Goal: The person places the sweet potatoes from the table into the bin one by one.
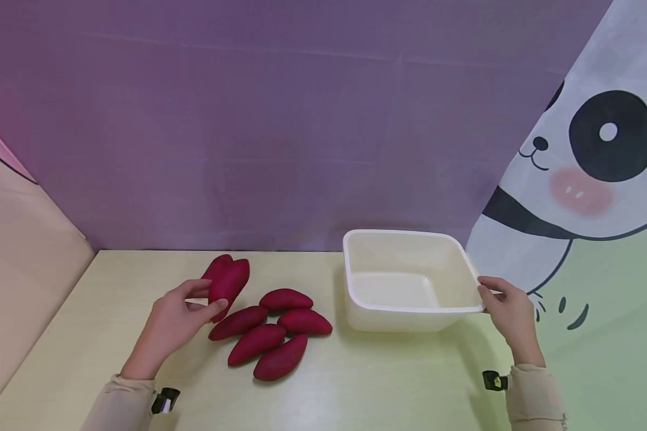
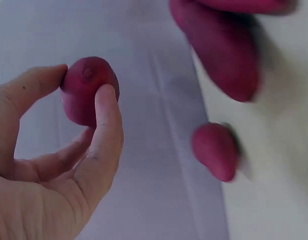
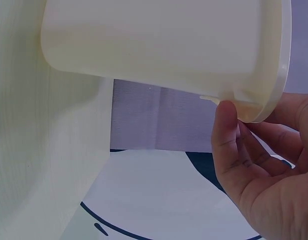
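Note:
My left hand [image 1: 174, 318] pinches a dark red sweet potato [image 1: 232, 284] between thumb and fingers, at the left of the table. In the left wrist view its rounded end [image 2: 86, 80] faces the camera. Just behind it, partly hidden, is another sweet potato [image 1: 214, 267]. Several more lie in a loose cluster to the right of that hand, among them a front one [image 1: 281, 359]. With thumb and fingers, my right hand [image 1: 511, 311] grips the right rim of a white plastic basin [image 1: 396, 320]. The basin has no sweet potatoes inside.
A pale wood-look table [image 1: 356, 383] carries everything. Its back edge meets a purple cloth backdrop [image 1: 280, 137]. On the right stands a panel with a printed panda [image 1: 587, 203], close behind my right hand. A beige panel [image 1: 21, 239] borders the left side.

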A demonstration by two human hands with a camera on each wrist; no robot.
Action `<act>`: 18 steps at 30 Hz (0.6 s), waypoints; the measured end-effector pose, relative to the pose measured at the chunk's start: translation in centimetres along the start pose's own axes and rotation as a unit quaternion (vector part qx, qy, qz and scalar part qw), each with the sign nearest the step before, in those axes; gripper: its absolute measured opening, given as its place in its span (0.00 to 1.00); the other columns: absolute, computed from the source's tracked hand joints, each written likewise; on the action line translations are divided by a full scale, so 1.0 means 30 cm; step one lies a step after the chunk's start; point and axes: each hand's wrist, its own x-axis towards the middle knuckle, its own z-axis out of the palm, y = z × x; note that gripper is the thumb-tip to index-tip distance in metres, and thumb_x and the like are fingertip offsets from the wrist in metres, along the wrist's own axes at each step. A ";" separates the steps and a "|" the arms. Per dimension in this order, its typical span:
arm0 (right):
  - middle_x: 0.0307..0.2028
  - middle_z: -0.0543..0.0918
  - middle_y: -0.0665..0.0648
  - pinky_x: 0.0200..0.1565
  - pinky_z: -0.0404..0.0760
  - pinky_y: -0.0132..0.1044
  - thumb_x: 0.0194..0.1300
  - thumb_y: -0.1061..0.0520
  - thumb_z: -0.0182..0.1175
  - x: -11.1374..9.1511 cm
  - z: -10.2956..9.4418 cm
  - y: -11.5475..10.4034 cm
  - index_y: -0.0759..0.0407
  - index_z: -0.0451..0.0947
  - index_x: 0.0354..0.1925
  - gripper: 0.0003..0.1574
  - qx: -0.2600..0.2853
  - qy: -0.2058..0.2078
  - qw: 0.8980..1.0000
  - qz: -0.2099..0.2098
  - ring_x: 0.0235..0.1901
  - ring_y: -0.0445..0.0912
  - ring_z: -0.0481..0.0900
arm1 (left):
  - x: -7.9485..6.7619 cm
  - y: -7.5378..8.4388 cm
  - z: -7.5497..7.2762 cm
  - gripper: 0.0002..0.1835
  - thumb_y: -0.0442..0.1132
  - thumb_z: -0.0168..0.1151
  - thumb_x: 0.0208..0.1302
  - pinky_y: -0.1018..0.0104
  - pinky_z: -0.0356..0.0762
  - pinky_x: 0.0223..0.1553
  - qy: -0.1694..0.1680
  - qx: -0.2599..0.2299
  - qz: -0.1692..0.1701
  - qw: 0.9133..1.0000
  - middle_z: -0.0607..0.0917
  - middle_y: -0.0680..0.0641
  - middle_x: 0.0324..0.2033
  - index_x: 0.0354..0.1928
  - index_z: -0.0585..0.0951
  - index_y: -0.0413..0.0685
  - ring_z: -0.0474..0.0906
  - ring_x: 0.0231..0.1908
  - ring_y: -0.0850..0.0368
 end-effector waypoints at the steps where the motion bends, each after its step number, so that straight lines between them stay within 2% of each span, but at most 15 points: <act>1: 0.42 0.85 0.68 0.29 0.79 0.30 0.75 0.52 0.56 -0.001 0.000 0.001 0.67 0.78 0.58 0.23 0.000 0.000 1.000 0.000 0.26 0.35 0.81 | 0.011 0.016 0.000 0.37 0.57 0.68 0.64 0.56 0.82 0.38 -0.003 -0.001 0.008 1.000 0.82 0.37 0.53 0.65 0.73 0.37 0.85 0.45 0.44; 4: 0.42 0.85 0.68 0.29 0.79 0.30 0.75 0.52 0.56 0.000 0.002 0.004 0.67 0.78 0.58 0.23 -0.001 0.000 1.000 -0.003 0.26 0.34 0.81 | 0.041 0.067 0.007 0.34 0.55 0.69 0.63 0.53 0.81 0.42 -0.010 0.007 0.037 0.999 0.84 0.40 0.50 0.63 0.76 0.40 0.84 0.45 0.46; 7: 0.42 0.85 0.69 0.29 0.79 0.30 0.75 0.52 0.56 0.000 0.002 0.002 0.68 0.78 0.57 0.23 -0.004 0.000 1.000 -0.008 0.26 0.34 0.81 | 0.071 0.122 0.025 0.29 0.48 0.71 0.62 0.55 0.81 0.40 -0.008 0.027 0.079 0.996 0.86 0.44 0.46 0.61 0.78 0.42 0.84 0.40 0.51; 12: 0.41 0.85 0.69 0.28 0.79 0.31 0.75 0.53 0.56 -0.002 -0.001 -0.006 0.68 0.79 0.57 0.22 -0.013 0.005 1.000 -0.011 0.26 0.36 0.82 | 0.128 0.229 0.070 0.25 0.42 0.70 0.60 0.61 0.81 0.33 -0.012 0.063 0.149 0.987 0.85 0.46 0.47 0.59 0.78 0.43 0.83 0.36 0.55; 18: 0.42 0.85 0.70 0.28 0.79 0.30 0.75 0.54 0.56 -0.002 0.001 -0.006 0.68 0.79 0.56 0.21 -0.012 0.008 1.000 -0.014 0.26 0.36 0.82 | 0.205 0.359 0.119 0.22 0.42 0.68 0.59 0.56 0.79 0.42 -0.029 0.078 0.220 0.972 0.84 0.51 0.45 0.56 0.80 0.48 0.82 0.37 0.57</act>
